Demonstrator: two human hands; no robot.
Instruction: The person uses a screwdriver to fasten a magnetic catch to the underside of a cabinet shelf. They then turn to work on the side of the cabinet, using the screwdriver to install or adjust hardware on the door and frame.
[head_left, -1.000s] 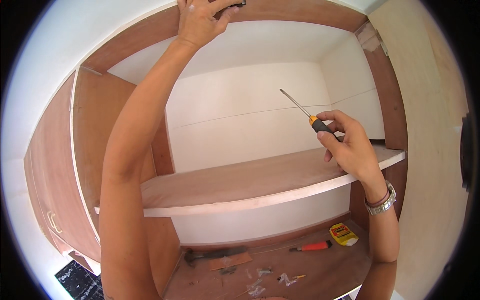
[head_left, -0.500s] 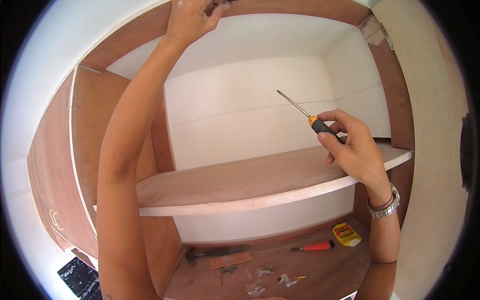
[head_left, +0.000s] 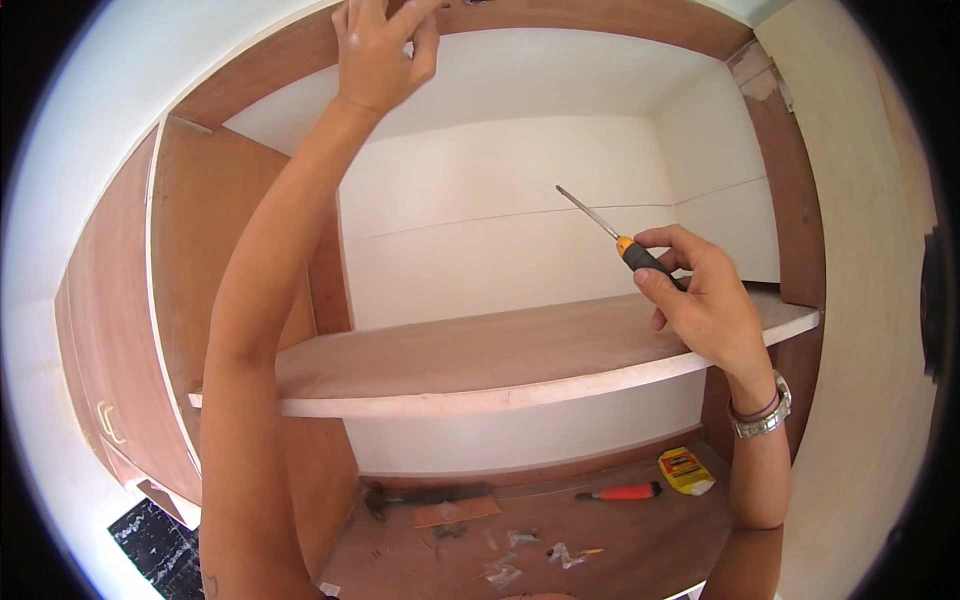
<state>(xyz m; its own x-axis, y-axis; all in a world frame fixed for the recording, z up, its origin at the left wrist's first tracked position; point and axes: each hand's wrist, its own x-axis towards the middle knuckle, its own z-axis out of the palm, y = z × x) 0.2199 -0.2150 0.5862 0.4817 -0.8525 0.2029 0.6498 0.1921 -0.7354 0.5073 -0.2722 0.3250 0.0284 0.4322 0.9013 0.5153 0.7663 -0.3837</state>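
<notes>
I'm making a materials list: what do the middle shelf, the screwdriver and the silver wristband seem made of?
Screwdriver: shaft apparently metal, from its grey sheen; handle probably plastic or rubber, matte black with an orange collar.
Middle shelf: likely wood or board, dull reddish-brown; its pale front edge may be painted.
Silver wristband: probably metal, given its shine.

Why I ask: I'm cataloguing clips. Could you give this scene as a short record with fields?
Right hand: holds a screwdriver, tip pointing up and left
Left hand: raised at the top rail; whether it holds anything is unclear
Middle shelf: brown, pale front edge
Lower shelf: hammer, red-handled tool, yellow packet, small clear plastic pieces
</notes>
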